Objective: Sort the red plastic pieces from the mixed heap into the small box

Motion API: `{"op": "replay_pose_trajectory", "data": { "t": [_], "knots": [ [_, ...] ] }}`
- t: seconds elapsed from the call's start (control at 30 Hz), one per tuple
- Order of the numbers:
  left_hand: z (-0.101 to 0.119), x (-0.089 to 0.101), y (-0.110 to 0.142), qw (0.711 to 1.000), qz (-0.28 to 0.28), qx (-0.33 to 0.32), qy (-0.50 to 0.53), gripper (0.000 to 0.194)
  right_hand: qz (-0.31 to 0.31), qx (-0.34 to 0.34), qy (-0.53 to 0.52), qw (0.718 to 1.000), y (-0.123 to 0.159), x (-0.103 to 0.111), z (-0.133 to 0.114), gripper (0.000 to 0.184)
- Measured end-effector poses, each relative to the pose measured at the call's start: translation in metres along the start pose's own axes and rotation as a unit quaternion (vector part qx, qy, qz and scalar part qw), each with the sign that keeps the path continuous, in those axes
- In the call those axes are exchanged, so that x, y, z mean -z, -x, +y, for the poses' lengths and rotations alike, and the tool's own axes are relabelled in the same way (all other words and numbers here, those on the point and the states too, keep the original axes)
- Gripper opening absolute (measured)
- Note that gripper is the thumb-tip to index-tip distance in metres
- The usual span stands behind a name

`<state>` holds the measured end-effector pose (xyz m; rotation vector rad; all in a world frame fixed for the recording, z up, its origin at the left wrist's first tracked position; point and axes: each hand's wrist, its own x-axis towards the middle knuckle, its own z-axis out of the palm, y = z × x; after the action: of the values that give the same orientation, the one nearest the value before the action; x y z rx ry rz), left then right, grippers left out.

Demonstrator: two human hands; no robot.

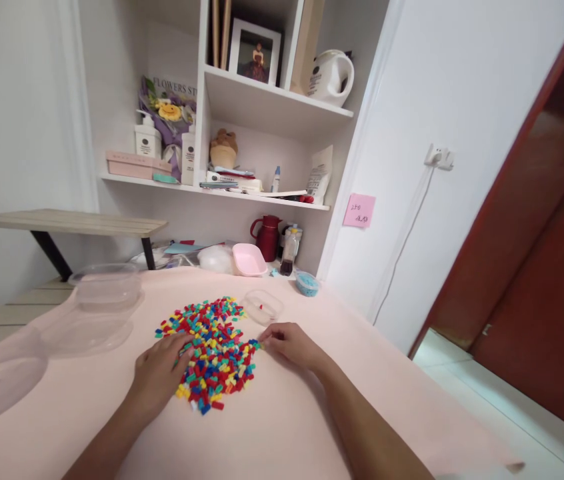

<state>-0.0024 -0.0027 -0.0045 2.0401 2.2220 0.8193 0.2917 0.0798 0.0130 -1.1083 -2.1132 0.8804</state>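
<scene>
A pile of small colourful plastic toy bricks point(217, 357) is spread over the pink tabletop. At the pile's left edge, my left hand point(162, 367) rests with its fingers over the bricks, thumb and fingers apart. My right hand point(289, 343) is at the right edge, its thumb and fingertips pinched together beside a few bricks. Whatever may be between those fingertips is too small to make out. Just beyond the right hand lies a shallow clear plastic container point(265, 307) with a small red piece in it.
Clear plastic tubs point(105, 293) stand on the left of the pink-covered table point(272, 427). Towards the back are a pink basket point(249, 260), a tub of blue bits point(307, 283), a dark red jug point(267, 238) and a bottle point(289, 253). Shelves point(267, 110) rise behind.
</scene>
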Motion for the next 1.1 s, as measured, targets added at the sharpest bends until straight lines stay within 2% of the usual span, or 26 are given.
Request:
{"op": "replay_pose_trajectory", "data": {
  "t": [0.2,0.33,0.4,0.47,0.53,0.6,0.67,0.77,0.83,0.93,1.0,1.1],
  "knots": [
    [0.003,0.001,0.003,1.000,-0.014,0.009,0.001,0.036,-0.008,0.105,-0.016,0.994,0.005,-0.004,-0.014,0.023],
    [0.004,0.000,0.003,0.999,-0.001,0.014,0.036,0.035,-0.099,0.126,-0.049,0.986,0.011,-0.009,-0.027,0.031],
    [0.005,0.002,0.003,0.997,0.023,0.015,0.076,0.040,-0.147,0.137,-0.048,0.979,0.014,-0.013,-0.031,0.033],
    [0.006,0.005,0.005,0.991,0.058,0.000,0.117,0.044,-0.172,0.165,-0.031,0.971,0.014,-0.018,-0.033,0.032],
    [0.006,0.007,0.009,0.986,0.075,-0.047,0.139,0.046,-0.172,0.197,-0.003,0.965,0.014,-0.022,-0.034,0.030],
    [0.006,0.008,0.014,0.983,0.049,-0.116,0.135,0.047,-0.157,0.218,0.022,0.963,0.012,-0.026,-0.034,0.031],
    [0.007,0.006,0.018,0.979,-0.006,-0.173,0.111,0.051,-0.144,0.227,0.035,0.962,0.011,-0.029,-0.033,0.036],
    [0.008,0.004,0.020,0.974,-0.067,-0.206,0.067,0.059,-0.121,0.228,0.023,0.966,0.009,-0.029,-0.032,0.044],
    [0.010,0.001,0.019,0.977,-0.071,-0.197,0.047,0.057,-0.080,0.214,0.008,0.973,0.008,-0.025,-0.030,0.045],
    [0.011,-0.003,0.014,0.987,-0.043,-0.156,0.023,0.050,-0.036,0.173,0.008,0.984,0.008,-0.014,-0.028,0.037],
    [0.010,-0.007,0.012,0.991,-0.020,-0.131,0.006,0.045,-0.067,0.154,-0.001,0.986,0.010,-0.009,-0.029,0.031],
    [0.009,-0.010,0.010,0.994,-0.006,-0.112,-0.013,0.043,-0.178,0.161,-0.023,0.971,0.015,-0.012,-0.034,0.028]
  ]
}}
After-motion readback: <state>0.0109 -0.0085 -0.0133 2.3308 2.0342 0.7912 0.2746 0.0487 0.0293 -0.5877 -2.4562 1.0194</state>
